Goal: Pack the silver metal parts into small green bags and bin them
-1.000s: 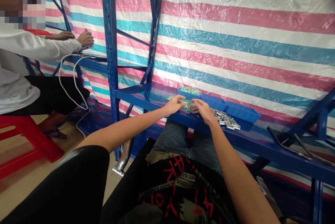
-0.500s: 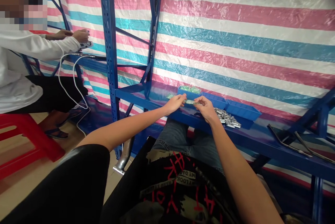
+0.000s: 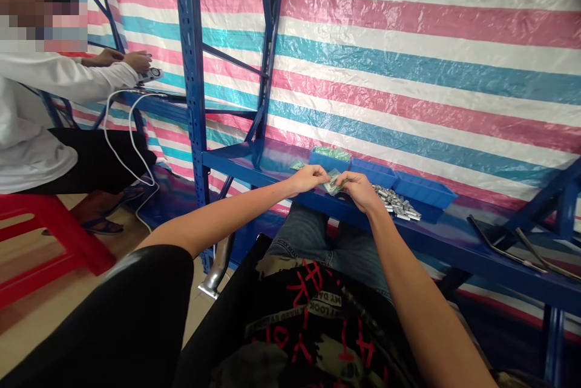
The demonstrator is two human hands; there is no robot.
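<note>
A small clear plastic bag (image 3: pixel 333 184) with greenish printing is stretched between my hands, just above the front edge of the blue shelf (image 3: pixel 231 158). My left hand (image 3: pixel 310 178) pinches its left side between thumb and fingers. On the other side my right hand (image 3: pixel 356 187) grips it with curled fingers. What the bag holds, if anything, is too small to make out. Beyond my left hand another greenish packet (image 3: pixel 297 165) lies on the shelf. Small silver metal pieces (image 3: pixel 399 203) are heaped to the right of my right hand.
Behind my hands stand a blue bin (image 3: pixel 330 161) of greenish packets and more blue bins (image 3: pixel 422 189). Bent metal rods (image 3: pixel 503 249) lie at the right. A blue rack post (image 3: pixel 190 61) rises at left; beyond it a person in a white sleeve (image 3: pixel 104 76) works near a white cable (image 3: pixel 108 128).
The bag has turned from nearly edge-on to showing its face and hangs slightly lower. My hands have shifted a little, with both still on it.
</note>
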